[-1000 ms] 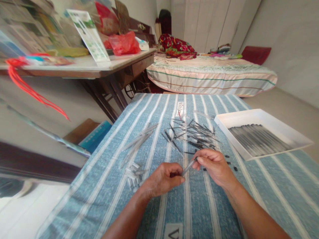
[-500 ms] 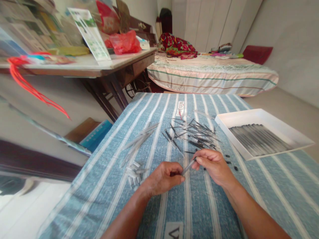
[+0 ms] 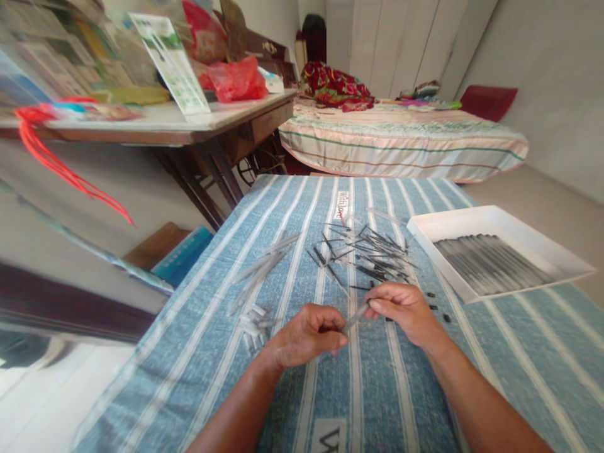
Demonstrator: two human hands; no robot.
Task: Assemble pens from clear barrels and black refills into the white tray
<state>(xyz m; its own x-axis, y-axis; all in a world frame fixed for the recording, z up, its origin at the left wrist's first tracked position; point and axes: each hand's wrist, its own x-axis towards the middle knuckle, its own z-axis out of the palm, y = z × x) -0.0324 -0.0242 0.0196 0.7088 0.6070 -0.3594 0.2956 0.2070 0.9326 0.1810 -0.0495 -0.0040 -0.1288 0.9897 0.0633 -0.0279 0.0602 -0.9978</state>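
Note:
My left hand (image 3: 311,336) is closed around the lower part of a clear grey pen barrel (image 3: 355,319), which slants up to the right. At the barrel's upper end, my right hand (image 3: 401,311) pinches a small black pen plug (image 3: 369,302), largely covered by the fingertips. Just beyond the hands lies a loose heap of thin black pen refills (image 3: 377,251). Several small black plugs (image 3: 446,318) are scattered right of my right hand. Clear pen caps (image 3: 255,327) form a pile left of my left hand, with more clear barrels (image 3: 264,264) behind them.
A white open box (image 3: 472,297) at the right holds a row of pens (image 3: 491,264). Blue striped cloth (image 3: 189,352) covers the table. A side table (image 3: 221,119) with a red plastic bag (image 3: 238,80) stands at the left, and a bed (image 3: 401,141) is behind.
My left hand has shifted very slightly left, and a little more of the barrel shows between my hands. Both hands keep their grip; the piles and box look unchanged.

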